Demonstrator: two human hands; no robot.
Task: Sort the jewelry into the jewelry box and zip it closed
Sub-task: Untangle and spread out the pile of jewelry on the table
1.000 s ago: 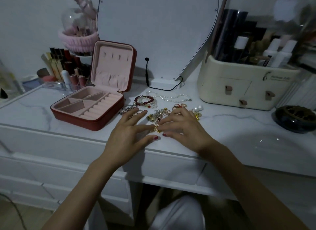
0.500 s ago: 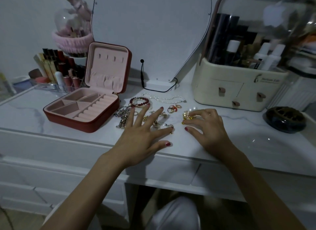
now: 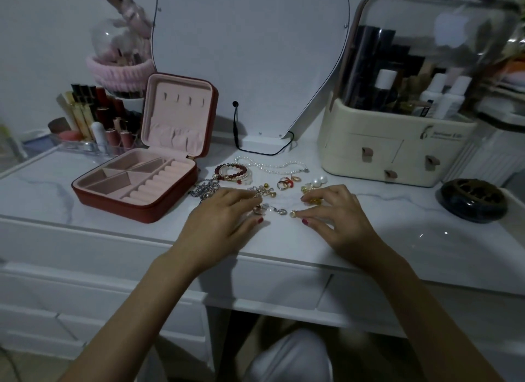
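Observation:
The open jewelry box (image 3: pixel 133 195), red outside and pink inside, sits at the left with its lid (image 3: pixel 179 117) upright and its compartments bare. Loose jewelry lies to its right: a pearl necklace (image 3: pixel 272 167), beaded bracelets (image 3: pixel 234 172), rings (image 3: pixel 288 182), pearl earrings (image 3: pixel 319 180) and a silver chain (image 3: pixel 206 188). My left hand (image 3: pixel 224 219) curls its fingers and thumb round a small jewelry piece (image 3: pixel 259 209). My right hand (image 3: pixel 335 214) arches over the table, fingertips touching a gold earring (image 3: pixel 312 200). Small charms (image 3: pixel 281 211) lie between both hands.
A mirror (image 3: pixel 250 55) stands behind the jewelry with a black cable (image 3: pixel 235 126) at its base. A cream cosmetics organiser (image 3: pixel 395 151) fills the right. Lipsticks (image 3: pixel 93 117) stand behind the box. A dark round dish (image 3: pixel 473 199) sits at far right.
My hands have drawn apart from the heap. The left hand's spread fingers have closed and curled over a small piece. The right hand stays by the gold earring.

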